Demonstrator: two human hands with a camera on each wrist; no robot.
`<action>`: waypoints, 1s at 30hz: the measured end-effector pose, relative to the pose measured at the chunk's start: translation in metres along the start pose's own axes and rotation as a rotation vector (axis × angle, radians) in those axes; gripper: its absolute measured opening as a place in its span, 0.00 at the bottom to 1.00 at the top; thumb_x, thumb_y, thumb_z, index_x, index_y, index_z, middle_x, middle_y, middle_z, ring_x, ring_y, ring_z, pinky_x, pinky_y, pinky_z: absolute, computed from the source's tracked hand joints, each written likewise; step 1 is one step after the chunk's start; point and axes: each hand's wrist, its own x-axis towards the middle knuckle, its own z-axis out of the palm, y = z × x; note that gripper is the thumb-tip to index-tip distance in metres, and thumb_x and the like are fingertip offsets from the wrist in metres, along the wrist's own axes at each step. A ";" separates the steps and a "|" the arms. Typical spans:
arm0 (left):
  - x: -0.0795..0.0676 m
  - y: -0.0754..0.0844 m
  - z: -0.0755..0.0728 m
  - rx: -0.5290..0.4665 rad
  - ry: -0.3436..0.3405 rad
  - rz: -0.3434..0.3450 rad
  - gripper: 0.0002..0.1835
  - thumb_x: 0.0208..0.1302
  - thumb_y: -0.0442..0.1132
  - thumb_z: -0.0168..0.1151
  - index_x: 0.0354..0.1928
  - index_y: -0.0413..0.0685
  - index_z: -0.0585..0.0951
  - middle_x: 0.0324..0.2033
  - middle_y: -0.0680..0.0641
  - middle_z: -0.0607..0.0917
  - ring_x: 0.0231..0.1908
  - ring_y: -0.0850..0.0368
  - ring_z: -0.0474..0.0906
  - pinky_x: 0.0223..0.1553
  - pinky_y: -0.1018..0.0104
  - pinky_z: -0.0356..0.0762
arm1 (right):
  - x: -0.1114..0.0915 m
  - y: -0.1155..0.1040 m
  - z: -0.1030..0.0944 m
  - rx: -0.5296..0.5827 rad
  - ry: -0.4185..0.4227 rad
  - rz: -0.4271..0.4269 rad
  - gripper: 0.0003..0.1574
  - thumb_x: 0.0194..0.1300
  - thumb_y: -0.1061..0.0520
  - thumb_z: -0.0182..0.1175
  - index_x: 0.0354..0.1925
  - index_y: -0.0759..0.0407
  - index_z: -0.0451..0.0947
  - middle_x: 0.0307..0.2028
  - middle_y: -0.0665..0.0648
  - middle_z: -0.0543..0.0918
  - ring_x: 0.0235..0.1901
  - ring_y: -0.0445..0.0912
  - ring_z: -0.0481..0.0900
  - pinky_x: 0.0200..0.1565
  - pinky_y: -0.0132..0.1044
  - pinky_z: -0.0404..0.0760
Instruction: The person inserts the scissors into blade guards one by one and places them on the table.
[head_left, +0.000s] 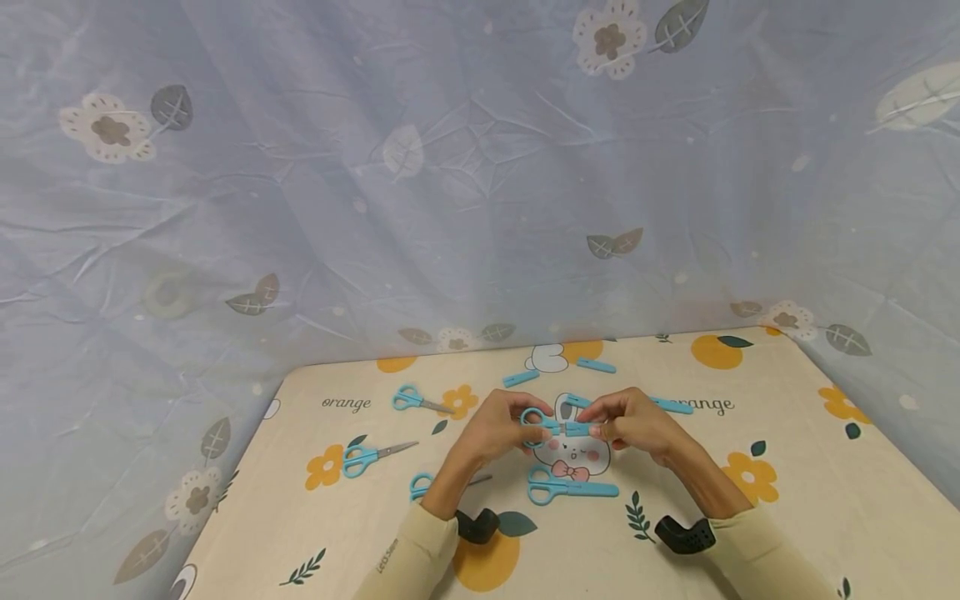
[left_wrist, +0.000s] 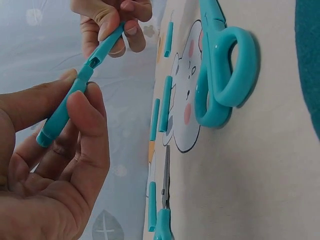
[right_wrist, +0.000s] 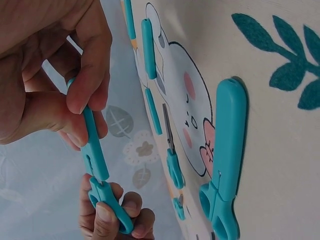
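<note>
My left hand (head_left: 497, 427) pinches the light-blue handles of a pair of scissors (left_wrist: 59, 119) between thumb and fingers. Facing it, my right hand (head_left: 636, 423) grips a matching blue blade cover (right_wrist: 94, 135) by its far end. The cover's open end is over the blades, with a short stretch showing between it and the handles in the head view. Both hands are raised above the table. Below them lies another pair of scissors (head_left: 592, 489) with its cover on.
To the left lie uncovered scissors (head_left: 408, 398), more uncovered scissors (head_left: 360, 460), and a third pair (head_left: 422, 483) partly hidden by my left forearm. Several loose covers, including one blade cover (head_left: 521, 378) and another cover (head_left: 596, 365), lie toward the back. A patterned curtain (head_left: 450, 208) rises behind the table.
</note>
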 end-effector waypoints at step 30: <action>0.001 -0.002 0.012 -0.021 0.047 -0.034 0.13 0.63 0.28 0.77 0.50 0.39 0.91 0.28 0.52 0.83 0.29 0.33 0.87 0.36 0.41 0.92 | 0.001 0.002 0.006 -0.016 0.027 -0.007 0.14 0.69 0.68 0.65 0.51 0.70 0.88 0.32 0.56 0.84 0.27 0.44 0.74 0.28 0.36 0.79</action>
